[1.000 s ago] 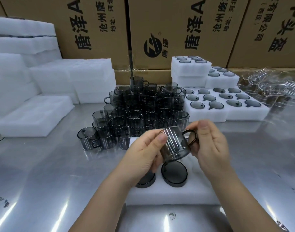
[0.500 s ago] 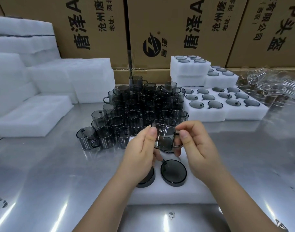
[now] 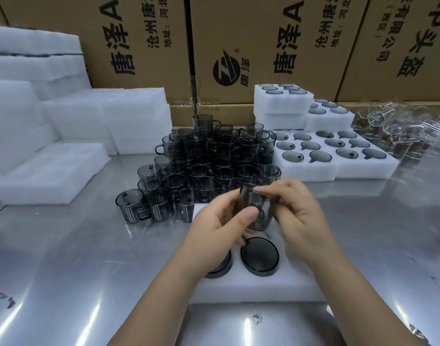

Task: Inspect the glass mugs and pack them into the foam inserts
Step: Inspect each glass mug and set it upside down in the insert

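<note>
Now we are mid-inspection; our left hand (image 3: 217, 233) and right hand (image 3: 300, 216) both pinch a smoked-glass mug (image 3: 253, 208) just above the foam insert (image 3: 251, 288), where two packed mugs (image 3: 260, 255) already sit base-up; next, we judge, it wants flipping and pressing into a free pocket; the glass looks dark, translucent, tilted, too blurred to show flaws.

Printed cardboard boxes (image 3: 139, 33) stand behind the shiny metal table (image 3: 64, 270).

Smoky grey mugs (image 3: 209, 168) (pale vertical stripes), white foam inserts (image 3: 338, 168), brown cartons (image 3: 263, 46) printed black.
</note>
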